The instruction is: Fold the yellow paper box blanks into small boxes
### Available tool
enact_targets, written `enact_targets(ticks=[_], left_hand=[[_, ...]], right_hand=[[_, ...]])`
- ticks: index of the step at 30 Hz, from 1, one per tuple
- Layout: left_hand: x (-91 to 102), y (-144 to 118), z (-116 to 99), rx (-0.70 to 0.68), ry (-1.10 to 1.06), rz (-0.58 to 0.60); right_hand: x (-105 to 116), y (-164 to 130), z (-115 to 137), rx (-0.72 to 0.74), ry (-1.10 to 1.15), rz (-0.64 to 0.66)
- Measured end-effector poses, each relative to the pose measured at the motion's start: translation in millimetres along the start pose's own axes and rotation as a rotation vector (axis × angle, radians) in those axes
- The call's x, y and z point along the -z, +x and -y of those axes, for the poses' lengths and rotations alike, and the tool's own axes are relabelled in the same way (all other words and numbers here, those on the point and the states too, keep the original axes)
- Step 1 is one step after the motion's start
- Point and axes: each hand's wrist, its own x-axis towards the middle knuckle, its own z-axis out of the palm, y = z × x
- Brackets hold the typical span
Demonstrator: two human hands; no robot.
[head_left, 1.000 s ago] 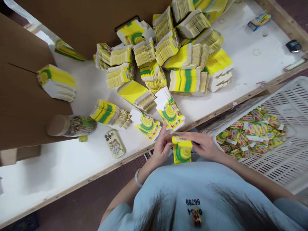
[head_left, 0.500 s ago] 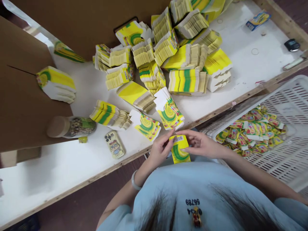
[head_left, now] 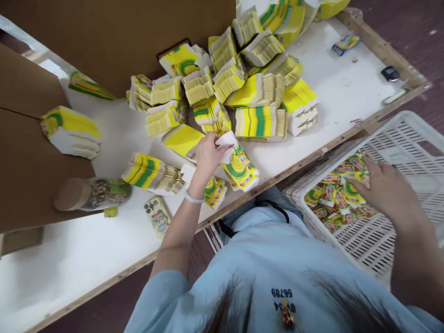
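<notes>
A short stack of flat yellow-and-green cartons (head_left: 239, 169) lies near the front edge of the white counter (head_left: 347, 92), fanned and tilted toward that edge. The left hand (head_left: 207, 155) rests on its upper end, fingers (head_left: 222, 147) curled and pinching the white flap of the top carton. A bangle (head_left: 193, 199) circles that wrist. Just left of the stack, partly under the forearm, lies a second small fan of cartons (head_left: 215, 190), and farther left along the front edge a larger bundle (head_left: 149, 172), then a phone in a cartoon case (head_left: 157, 216) and a jar with a cork lid lying on its side (head_left: 92, 193). Behind the hand, toward the back of the counter, a heap of carton bundles (head_left: 239, 88) rises against a brown cardboard wall (head_left: 118, 32). One more bundle (head_left: 71, 132) sits apart at the left. Beyond the counter's right front edge stands a white slotted crate (head_left: 409, 152) holding many folded-up small boxes (head_left: 333, 199). The right hand (head_left: 388, 194) hovers low over them, palm down, fingers spread and loose, touching or just above the topmost box (head_left: 352, 187); I cannot tell whether it grips anything. At the far right corner of the counter lie a blue-and-yellow packet (head_left: 346, 42) and a small dark object (head_left: 390, 73).
</notes>
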Motion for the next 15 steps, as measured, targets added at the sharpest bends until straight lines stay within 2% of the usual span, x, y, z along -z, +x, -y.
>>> enact_targets(ticks=[1,3,6,8,10,13,15], left_hand=[[-1.0,6,0,0.001,0.007,0.031],[2.2,11,1,-0.030,0.020,0.051],[16.5,5,2,-0.153,0.004,-0.051],[27.6,-5,-3,-0.234,-0.095,-0.167],[37.2,-20,-14,-0.258,-0.267,-0.249],[48.8,-48,-38,-0.236,-0.539,-0.276],[54.3,-66,-51,-0.196,-0.632,-0.267]], right_hand=[[1,1,4,0.005,-0.024,-0.003],[1,8,27,0.054,0.040,0.012],[-2,25,87,0.196,0.267,-0.065],[-5,37,134,0.292,0.432,-0.173],[-8,47,181,0.399,0.604,-0.271],[-13,53,240,0.530,0.789,-0.333],[-16,52,263,0.556,0.879,-0.319]])
